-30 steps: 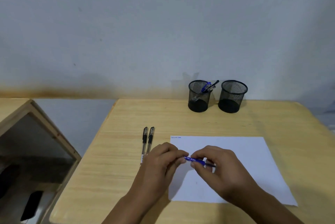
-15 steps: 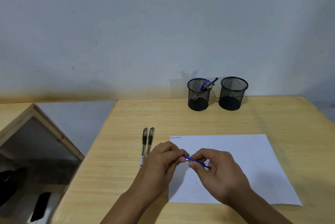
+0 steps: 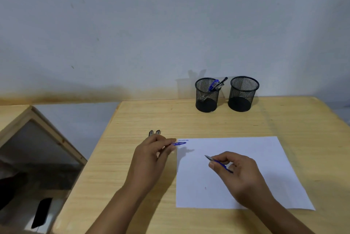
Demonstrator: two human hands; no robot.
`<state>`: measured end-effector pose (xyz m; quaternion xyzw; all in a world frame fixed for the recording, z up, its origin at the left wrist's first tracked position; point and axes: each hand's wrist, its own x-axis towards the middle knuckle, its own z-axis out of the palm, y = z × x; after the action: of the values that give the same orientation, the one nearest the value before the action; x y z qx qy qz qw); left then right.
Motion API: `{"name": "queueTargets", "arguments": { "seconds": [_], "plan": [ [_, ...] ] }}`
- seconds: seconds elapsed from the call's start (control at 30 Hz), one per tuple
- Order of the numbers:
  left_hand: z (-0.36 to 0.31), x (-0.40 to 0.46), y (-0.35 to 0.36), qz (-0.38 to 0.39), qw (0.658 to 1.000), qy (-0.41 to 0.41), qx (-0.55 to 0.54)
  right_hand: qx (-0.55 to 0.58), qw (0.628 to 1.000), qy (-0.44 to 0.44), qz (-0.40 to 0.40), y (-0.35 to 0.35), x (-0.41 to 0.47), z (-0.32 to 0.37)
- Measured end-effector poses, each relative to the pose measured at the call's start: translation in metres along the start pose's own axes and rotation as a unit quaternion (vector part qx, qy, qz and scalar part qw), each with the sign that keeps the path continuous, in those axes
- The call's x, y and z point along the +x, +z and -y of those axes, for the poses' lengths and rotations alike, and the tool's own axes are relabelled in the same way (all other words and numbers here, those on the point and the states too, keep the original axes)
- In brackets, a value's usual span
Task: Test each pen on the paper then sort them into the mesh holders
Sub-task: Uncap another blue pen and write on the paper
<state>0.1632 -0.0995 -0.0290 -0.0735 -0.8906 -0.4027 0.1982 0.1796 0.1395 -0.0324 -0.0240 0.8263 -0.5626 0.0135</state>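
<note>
Pen [image 3: 219, 163]: pinched in the curled fingers of the right hand [image 3: 240, 173], long axis slanting, tip up-left just over the paper [image 3: 246, 167]. Cap [image 3: 179, 143]: pinched by the left hand [image 3: 151, 158] beside the paper's top-left corner. Right hand is nearer the writing spot; likely next step is the test stroke.

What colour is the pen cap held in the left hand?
Blue with pale lettering; the cap is pinched by the left hand, clearest in the head view.
</note>
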Motion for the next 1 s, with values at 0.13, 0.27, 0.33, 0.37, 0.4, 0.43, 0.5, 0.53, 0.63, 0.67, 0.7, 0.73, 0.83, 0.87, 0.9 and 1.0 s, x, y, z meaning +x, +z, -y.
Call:
{"name": "queueTargets", "arguments": {
  "seconds": [0.13,0.27,0.33,0.37,0.4,0.43,0.5,0.53,0.63,0.67,0.7,0.73,0.83,0.87,0.9,1.0],
  "plan": [
    [0.017,0.001,0.006,0.007,0.995,-0.078,0.067,0.016,1.0,0.02,-0.006,-0.002,0.002,-0.006],
    [0.018,-0.001,0.015,0.02,0.982,-0.096,0.161,0.087,0.994,0.065,0.005,-0.004,0.002,-0.008],
    [0.019,-0.001,0.019,0.02,0.977,-0.095,0.188,0.125,0.989,0.079,0.0,-0.004,0.002,-0.008],
    [0.019,0.0,0.02,0.019,0.975,-0.098,0.198,0.138,0.987,0.082,-0.006,-0.003,0.002,-0.009],
    [0.02,0.0,0.022,0.018,0.973,-0.102,0.207,0.145,0.986,0.083,-0.014,-0.003,0.002,-0.009],
    [0.02,0.0,0.023,0.018,0.971,-0.108,0.215,0.148,0.985,0.083,-0.021,-0.003,0.002,-0.009],
    [0.022,0.0,0.024,0.021,0.967,-0.117,0.224,0.158,0.983,0.084,-0.032,-0.004,0.002,-0.009],
    [0.022,-0.001,0.024,0.022,0.967,-0.118,0.226,0.163,0.982,0.085,-0.036,-0.004,0.003,-0.009],
    [0.02,-0.005,0.022,0.022,0.967,-0.114,0.228,0.172,0.981,0.084,-0.038,-0.003,0.005,-0.011],
    [0.018,-0.008,0.022,0.021,0.968,-0.109,0.226,0.179,0.98,0.082,-0.038,-0.002,0.006,-0.011],
    [0.014,-0.011,0.022,0.02,0.97,-0.101,0.222,0.187,0.978,0.08,-0.035,-0.002,0.007,-0.011],
    [0.011,-0.016,0.022,0.017,0.972,-0.094,0.216,0.194,0.978,0.077,-0.027,-0.002,0.007,-0.011],
    [0.002,-0.035,0.021,0.034,0.98,-0.06,0.186,0.206,0.976,0.065,0.013,-0.004,0.009,-0.012],
    [0.0,-0.043,0.02,0.048,0.982,-0.045,0.175,0.206,0.976,0.06,0.022,-0.005,0.009,-0.012],
    [-0.001,-0.05,0.02,0.063,0.983,-0.033,0.168,0.205,0.977,0.054,0.026,-0.004,0.009,-0.013],
    [-0.001,-0.065,0.02,0.089,0.982,-0.024,0.163,0.184,0.982,0.045,0.014,-0.002,0.01,-0.014]
  ]
}}
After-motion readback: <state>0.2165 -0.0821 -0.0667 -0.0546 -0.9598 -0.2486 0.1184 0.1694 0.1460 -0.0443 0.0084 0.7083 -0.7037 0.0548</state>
